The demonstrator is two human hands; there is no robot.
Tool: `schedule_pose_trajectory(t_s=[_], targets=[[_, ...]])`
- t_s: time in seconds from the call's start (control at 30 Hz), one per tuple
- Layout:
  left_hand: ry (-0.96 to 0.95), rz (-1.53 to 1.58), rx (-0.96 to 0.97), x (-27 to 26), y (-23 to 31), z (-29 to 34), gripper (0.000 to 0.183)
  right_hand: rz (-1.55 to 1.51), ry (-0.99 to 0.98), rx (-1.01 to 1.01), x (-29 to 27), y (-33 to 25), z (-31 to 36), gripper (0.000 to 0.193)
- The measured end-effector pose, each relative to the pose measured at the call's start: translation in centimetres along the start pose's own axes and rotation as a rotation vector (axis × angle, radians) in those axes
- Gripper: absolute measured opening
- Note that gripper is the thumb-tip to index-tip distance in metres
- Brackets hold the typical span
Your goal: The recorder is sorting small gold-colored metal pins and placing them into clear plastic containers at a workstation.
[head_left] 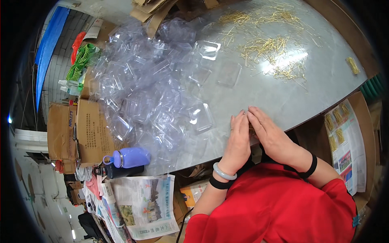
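My left hand and my right hand meet at the table's front edge, palms facing and fingertips together. The fingers of both are straight and pressed close. A small gold-brown bit shows in the gap between the palms, but most of it is hidden and I cannot make it out. Beyond my hands, loose gold wire hooks lie in a scattered heap on the grey table. Left of my hands is a large pile of clear plastic clamshell boxes. One clear box lies apart from the pile.
A bundle of gold hooks lies at the table's right edge. Several more bundles rest on newspaper in a cardboard box at my right. A purple bottle stands by the left edge, near cartons and a newspaper.
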State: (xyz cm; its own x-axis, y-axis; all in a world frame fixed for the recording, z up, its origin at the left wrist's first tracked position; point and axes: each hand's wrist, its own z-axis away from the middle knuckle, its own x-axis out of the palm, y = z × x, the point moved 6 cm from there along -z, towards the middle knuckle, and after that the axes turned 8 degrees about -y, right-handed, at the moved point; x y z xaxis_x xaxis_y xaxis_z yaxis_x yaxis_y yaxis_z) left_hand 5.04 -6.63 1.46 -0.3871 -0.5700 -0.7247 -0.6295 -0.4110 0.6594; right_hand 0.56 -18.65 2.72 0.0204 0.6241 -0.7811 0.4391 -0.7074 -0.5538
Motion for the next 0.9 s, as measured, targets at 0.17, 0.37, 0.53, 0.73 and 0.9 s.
schedule_pose_trajectory(t_s=[0.17, 0.37, 0.53, 0.73, 0.9], targets=[[-0.025, 0.189, -0.044, -0.6, -0.6, 0.4, 0.064, 0.1, -0.14, -0.058, -1.5, 0.9, -1.3, 0.06], [0.162, 0.141, -0.059, -2.2, -0.9, 1.8, 0.068, 0.06, -0.027, -0.117, -1.7, 1.8, -1.5, 0.044], [0.103, -0.293, -0.182, -2.7, 0.9, 2.7, 0.077, 0.086, 0.051, -0.054, -1.8, 2.0, -1.3, 0.04], [0.054, -0.146, -0.192, -2.4, -0.2, 1.4, 0.073, -0.076, -0.012, -0.054, -3.4, 1.9, -1.0, 0.054], [-0.03, -0.241, -0.105, -1.5, 0.7, 0.3, 0.071, 0.002, -0.161, -0.097, -3.6, 2.5, -0.4, 0.061]])
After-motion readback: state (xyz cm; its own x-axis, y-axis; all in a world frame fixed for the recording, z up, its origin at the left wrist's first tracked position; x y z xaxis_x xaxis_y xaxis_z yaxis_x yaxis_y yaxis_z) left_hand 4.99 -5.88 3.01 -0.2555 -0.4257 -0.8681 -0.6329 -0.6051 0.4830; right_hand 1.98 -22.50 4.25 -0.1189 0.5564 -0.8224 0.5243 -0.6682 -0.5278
